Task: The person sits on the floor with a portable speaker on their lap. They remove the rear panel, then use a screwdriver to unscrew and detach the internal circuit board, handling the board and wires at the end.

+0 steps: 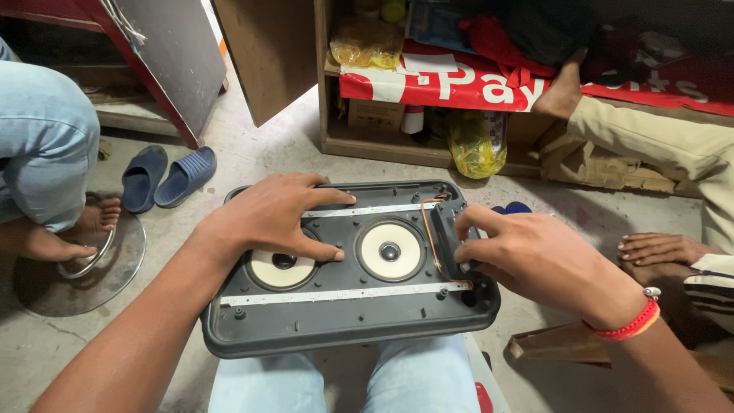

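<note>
While it rests across the person's knees, the dark grey speaker shell [348,306] lies open side up, showing two round cream speaker cones [388,250] side by side between two pale strips [336,294] that run along its length. The left hand [267,214] lies flat on the shell's upper left part, its fingers [321,248] spread wide over the left cone and holding nothing. The right hand [535,256] is at the shell's right end, its fingers [478,229] curled narrow around a small black module [447,237] that stands up from the shell; an orange wire [430,237] loops beside that module. A red band [631,325] circles the right wrist.

Beyond the shell is a grey concrete floor [260,153]. On it, to the left, lies a pair of blue slippers [164,176], and nearer the edge another person's bare foot [92,218] rests on a round metal plate [115,268]. At the right, a second person's hand [661,248] rests on a knee. Behind stands a wooden shelf [325,92] with a red and white banner [459,84] and a yellow plastic bag [478,141] below it.
</note>
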The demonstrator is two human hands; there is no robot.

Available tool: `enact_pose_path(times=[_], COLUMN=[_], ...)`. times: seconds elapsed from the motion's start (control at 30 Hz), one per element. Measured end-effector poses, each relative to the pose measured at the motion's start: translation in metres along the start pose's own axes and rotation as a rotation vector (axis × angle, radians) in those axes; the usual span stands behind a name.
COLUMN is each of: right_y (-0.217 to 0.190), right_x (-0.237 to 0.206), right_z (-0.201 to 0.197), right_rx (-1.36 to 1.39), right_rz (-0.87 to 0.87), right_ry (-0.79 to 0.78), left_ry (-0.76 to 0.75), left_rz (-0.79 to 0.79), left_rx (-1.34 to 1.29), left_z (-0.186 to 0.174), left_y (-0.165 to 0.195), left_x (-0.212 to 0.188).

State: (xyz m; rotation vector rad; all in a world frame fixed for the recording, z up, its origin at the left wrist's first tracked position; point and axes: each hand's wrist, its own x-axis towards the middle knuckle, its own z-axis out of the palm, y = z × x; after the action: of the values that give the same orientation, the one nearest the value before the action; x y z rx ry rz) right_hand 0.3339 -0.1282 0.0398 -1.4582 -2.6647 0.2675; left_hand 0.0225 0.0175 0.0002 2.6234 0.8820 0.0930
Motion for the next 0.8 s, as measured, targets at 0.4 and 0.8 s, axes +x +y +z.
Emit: enact_pose_path(times=[0.4,0.8], right_y=[0.001,0.028], right_x=[-0.001,-0.034], right_z=[0.001,0.008], right_rx=[0.083,0.352], right_rz=[-0.067,0.143], right_ry=[0.062,0.290], left_ry=[0.012,0.018], left_rz=[0.015,0.023], left_rx=[0.002,0.002], left_z=[0.001,0.001], left_y=[-0.001,-0.002], left_x=[-0.001,-0.001])
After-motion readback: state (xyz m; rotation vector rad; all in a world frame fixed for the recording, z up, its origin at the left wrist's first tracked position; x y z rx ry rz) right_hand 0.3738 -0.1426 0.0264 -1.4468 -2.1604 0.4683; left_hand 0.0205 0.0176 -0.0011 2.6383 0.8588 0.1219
